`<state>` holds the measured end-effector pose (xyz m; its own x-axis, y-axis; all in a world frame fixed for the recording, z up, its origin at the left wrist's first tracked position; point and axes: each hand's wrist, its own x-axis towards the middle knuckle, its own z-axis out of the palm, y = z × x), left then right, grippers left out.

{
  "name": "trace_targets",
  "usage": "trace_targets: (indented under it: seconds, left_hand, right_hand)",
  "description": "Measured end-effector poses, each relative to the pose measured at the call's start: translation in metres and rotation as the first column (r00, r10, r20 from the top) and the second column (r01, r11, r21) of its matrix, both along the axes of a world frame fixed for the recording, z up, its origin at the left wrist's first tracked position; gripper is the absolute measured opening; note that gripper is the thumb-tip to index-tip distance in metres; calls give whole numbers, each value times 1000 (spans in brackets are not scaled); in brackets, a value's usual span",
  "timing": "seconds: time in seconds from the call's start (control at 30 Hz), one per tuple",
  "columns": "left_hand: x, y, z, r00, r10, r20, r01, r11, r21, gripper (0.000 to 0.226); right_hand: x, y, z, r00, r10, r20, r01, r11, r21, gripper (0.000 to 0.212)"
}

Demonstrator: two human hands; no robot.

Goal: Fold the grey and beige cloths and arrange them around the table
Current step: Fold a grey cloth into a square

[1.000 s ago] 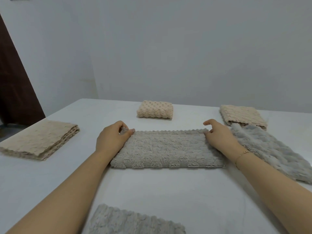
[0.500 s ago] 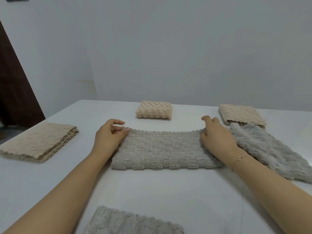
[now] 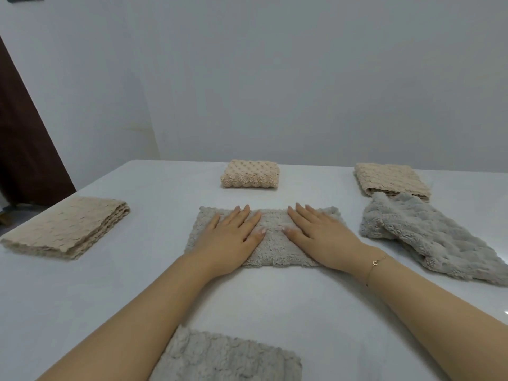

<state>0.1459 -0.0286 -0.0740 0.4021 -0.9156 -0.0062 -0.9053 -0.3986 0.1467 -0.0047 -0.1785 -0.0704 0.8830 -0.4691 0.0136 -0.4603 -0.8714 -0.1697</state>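
Observation:
A grey cloth (image 3: 272,243), folded into a long strip, lies at the middle of the white table (image 3: 275,295). My left hand (image 3: 231,240) and my right hand (image 3: 320,237) both press flat on it, fingers straight, thumbs nearly meeting at its centre. An unfolded, rumpled grey cloth (image 3: 428,237) lies to the right. Another grey cloth (image 3: 228,356) sits at the near edge between my forearms. Folded beige cloths rest at the left (image 3: 68,229), the far middle (image 3: 250,174) and the far right (image 3: 390,178).
The table's left edge runs close to the left beige cloth, with a dark brown door (image 3: 24,138) beyond it. A plain pale wall (image 3: 302,78) stands behind the far edge of the table.
Both hands let go of the strip's far corners and moved inward to lie flat on its middle. The strip now looks shorter from end to end.

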Motion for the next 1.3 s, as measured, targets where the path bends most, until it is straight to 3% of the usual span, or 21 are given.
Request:
trace_targets:
  seconds: [0.2,0.37,0.43,0.53,0.63,0.73,0.83,1.0,1.07,1.17,1.23,1.3]
  left_hand:
    - [5,-1,-3,999,-32,29,33,999,-9,56]
    - [12,-5,14,998,-63,-22,65,990,122,56]
    - [9,-8,25,998,-61,27,56,986,155,56]
    - [-18,-11,45,979,-109,175,109,994,9,46]
    - [-61,-14,60,981,-190,44,194,968,-159,25]
    - [-107,-17,63,947,-321,-15,314,935,-162,25]
    - [-134,-26,54,920,-377,104,388,914,-121,32]
    - [-143,-35,40,915,-345,207,380,910,-165,19]
    - [-142,-34,41,945,-291,149,319,920,-226,17]
    - [-136,-26,47,971,-187,-152,124,929,-348,16]
    - [-130,-16,53,907,-157,-392,-17,914,-406,15]
    - [-122,-5,59,780,-137,-610,-178,886,-427,13]
  right_hand:
    - [-12,-20,6,995,-69,-74,71,997,22,68]
    - [-21,-27,26,989,-22,-146,35,995,91,61]
    - [-23,-30,36,991,-15,-133,30,993,112,53]
    - [-30,-39,54,993,-41,-108,59,985,165,38]
    - [-41,-57,63,993,-71,-95,95,958,272,37]
    - [-50,-67,66,995,-76,-57,91,940,330,35]
    - [-53,-66,67,996,-58,-65,77,936,342,27]
    - [-55,-61,69,996,-7,-88,38,937,346,30]
    - [-59,-60,72,995,27,-94,8,935,355,39]
    - [-65,-59,77,992,90,-92,-45,913,406,58]
    - [-68,-59,78,986,149,-78,-96,880,465,62]
    - [-68,-61,76,979,205,-10,-166,820,547,47]
